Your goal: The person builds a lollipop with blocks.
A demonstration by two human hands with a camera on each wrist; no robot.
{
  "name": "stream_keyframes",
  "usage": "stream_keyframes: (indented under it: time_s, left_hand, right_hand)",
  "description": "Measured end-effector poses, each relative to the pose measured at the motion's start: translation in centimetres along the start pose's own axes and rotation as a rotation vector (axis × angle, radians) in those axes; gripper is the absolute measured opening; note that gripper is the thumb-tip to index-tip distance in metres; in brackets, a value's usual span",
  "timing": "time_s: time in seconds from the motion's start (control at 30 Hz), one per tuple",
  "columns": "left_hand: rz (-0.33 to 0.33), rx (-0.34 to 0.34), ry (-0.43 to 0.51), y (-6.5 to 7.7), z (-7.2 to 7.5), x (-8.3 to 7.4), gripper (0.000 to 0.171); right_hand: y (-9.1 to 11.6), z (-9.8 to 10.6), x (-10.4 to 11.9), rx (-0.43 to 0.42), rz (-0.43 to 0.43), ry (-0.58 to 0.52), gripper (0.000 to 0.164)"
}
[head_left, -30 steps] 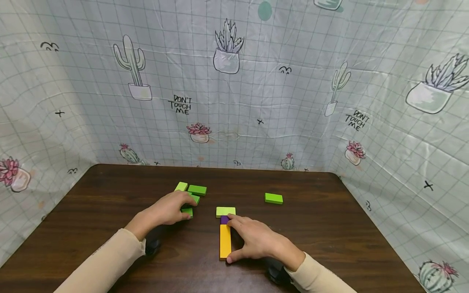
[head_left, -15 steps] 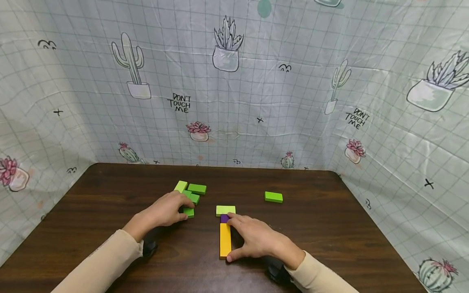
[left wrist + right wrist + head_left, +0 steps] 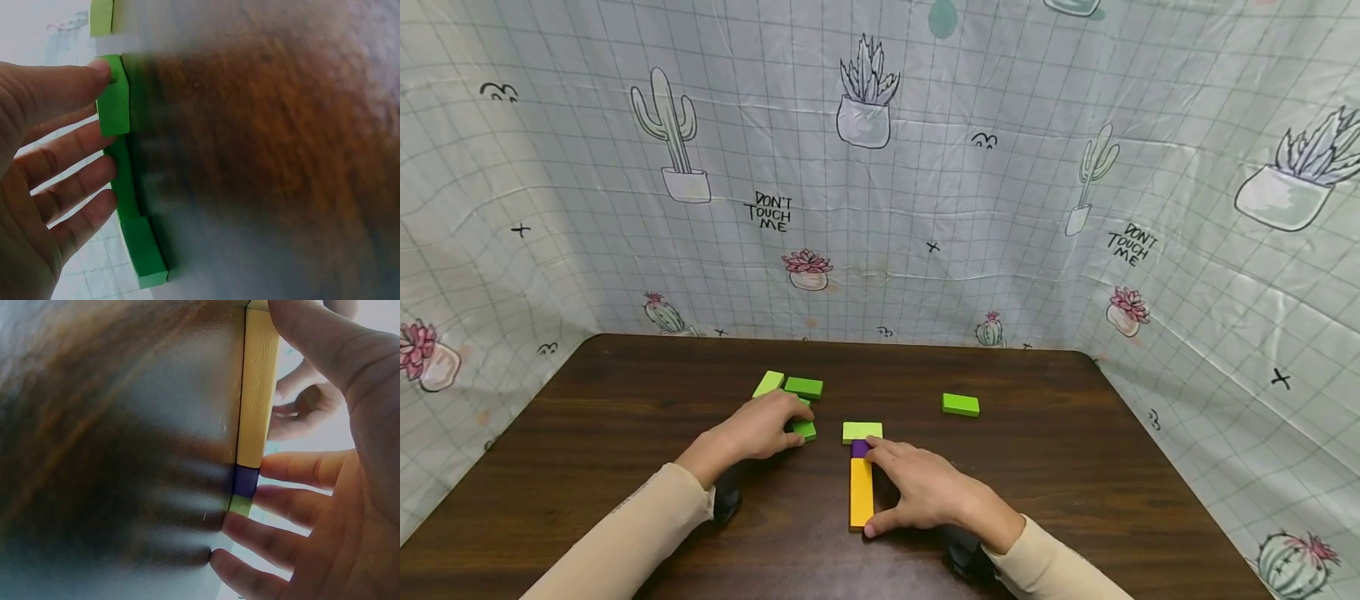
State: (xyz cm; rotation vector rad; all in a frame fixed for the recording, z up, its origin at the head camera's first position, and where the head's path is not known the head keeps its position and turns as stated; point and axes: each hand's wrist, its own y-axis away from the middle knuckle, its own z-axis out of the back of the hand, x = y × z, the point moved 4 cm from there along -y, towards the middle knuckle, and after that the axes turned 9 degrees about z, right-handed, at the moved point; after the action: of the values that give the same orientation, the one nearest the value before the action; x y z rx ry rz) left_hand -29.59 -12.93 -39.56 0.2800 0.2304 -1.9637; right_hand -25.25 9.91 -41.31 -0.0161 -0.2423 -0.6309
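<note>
In the head view, my left hand (image 3: pixel 767 427) is left of centre among several green wooden blocks. In the left wrist view its thumb (image 3: pixel 75 87) presses one side of a green block (image 3: pixel 114 103), with fingers at the other side, pinching it. A darker green block (image 3: pixel 145 250) lies beyond, partly behind the hand in the head view. My right hand (image 3: pixel 921 490) rests along a yellow block (image 3: pixel 861 492) with a purple block (image 3: pixel 860 449) at its far end. Its thumb touches the yellow block's near end; its fairly straight fingers touch the row's side. A lime block (image 3: pixel 857 431) lies crosswise at the top.
On the dark wooden table (image 3: pixel 1037 467), a lime block (image 3: pixel 767 383) and a green block (image 3: pixel 803 387) lie behind my left hand. Another green block (image 3: pixel 960 405) lies apart at the right. A cactus-print curtain (image 3: pixel 880 217) surrounds the table's back and sides.
My left hand has moved a little to the right, and the green block at its fingertips has shifted right with it. The right hand and its row of blocks have stayed still.
</note>
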Motion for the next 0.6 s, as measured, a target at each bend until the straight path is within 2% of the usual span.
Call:
stream_keyframes:
  time_s: [0.27, 0.6]
  left_hand:
    - [0.048, 0.039, 0.043, 0.15, 0.14, 0.08, 0.039]
    - [0.038, 0.044, 0.033, -0.05, -0.07, 0.12, 0.034]
  right_hand:
    - [-0.02, 0.10, 0.11, 0.002, -0.005, 0.002, 0.096]
    - [-0.02, 0.08, 0.05, 0.002, -0.005, -0.006, 0.096]
